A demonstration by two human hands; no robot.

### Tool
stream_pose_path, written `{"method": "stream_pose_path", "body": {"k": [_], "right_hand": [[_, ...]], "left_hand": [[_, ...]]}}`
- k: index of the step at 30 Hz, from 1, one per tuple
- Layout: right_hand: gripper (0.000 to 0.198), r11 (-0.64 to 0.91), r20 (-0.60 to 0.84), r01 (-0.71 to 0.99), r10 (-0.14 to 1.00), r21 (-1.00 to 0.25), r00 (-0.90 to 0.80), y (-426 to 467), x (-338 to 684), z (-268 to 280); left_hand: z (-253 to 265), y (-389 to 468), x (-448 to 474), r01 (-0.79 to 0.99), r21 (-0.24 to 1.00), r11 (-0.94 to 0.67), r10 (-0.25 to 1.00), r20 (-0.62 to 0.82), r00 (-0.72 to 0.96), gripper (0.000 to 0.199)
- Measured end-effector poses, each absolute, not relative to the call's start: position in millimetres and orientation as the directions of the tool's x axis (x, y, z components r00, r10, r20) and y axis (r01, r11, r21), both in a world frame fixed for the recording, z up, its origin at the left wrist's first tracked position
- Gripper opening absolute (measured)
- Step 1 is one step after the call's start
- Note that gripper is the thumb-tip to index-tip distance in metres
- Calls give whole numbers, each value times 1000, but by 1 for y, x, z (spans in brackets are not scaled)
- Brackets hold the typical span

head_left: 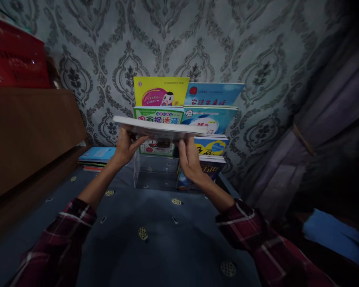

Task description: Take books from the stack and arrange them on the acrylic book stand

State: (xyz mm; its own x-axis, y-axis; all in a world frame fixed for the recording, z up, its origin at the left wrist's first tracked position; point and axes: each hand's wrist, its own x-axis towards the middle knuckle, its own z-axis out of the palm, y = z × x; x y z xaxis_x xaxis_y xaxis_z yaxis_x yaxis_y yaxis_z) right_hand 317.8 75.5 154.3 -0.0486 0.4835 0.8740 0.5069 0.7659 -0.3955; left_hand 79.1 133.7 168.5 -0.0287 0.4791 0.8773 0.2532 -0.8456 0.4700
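Both my hands grip a thin book (158, 126), held nearly flat so its pale edge faces me. My left hand (126, 146) is closed on its left end, thumb beneath. My right hand (190, 156) holds it from below, right of the middle. Behind it rises a clear tiered book rack (155, 179). Its left column carries a yellow book (161, 89) and a green book (158, 111), the latter partly hidden by the held book. In the right column are a blue book (217, 93), a teal book (224, 117), a blue-and-yellow book (218, 145) and dark books (212, 165).
A low stack of books (97, 155) lies left of the rack on the dark patterned cloth (167, 239). Further left stands a brown wooden cabinet (32, 131) with a red box (18, 56) on top. A tied curtain (287, 159) hangs at right, near a blue cloth-like item (332, 235).
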Motion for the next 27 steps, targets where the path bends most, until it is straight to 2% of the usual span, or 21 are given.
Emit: {"method": "stream_pose_path", "body": {"k": [7, 13, 18, 27], "right_hand": [[55, 770, 850, 476, 520, -424, -83, 91, 320, 157], [40, 761, 842, 505, 527, -407, -114, 98, 325, 166], [25, 716, 827, 607, 538, -344, -166, 101, 330, 177], [14, 622, 785, 720, 595, -309, -176, 108, 341, 198]], "left_hand": [[170, 149, 81, 197, 466, -862, 479, 877, 21, 74], [176, 141, 82, 301, 454, -838, 492, 868, 61, 75], [176, 140, 80, 416, 472, -777, 542, 839, 60, 70], [179, 151, 83, 426, 529, -734, 583, 812, -4, 63]]}}
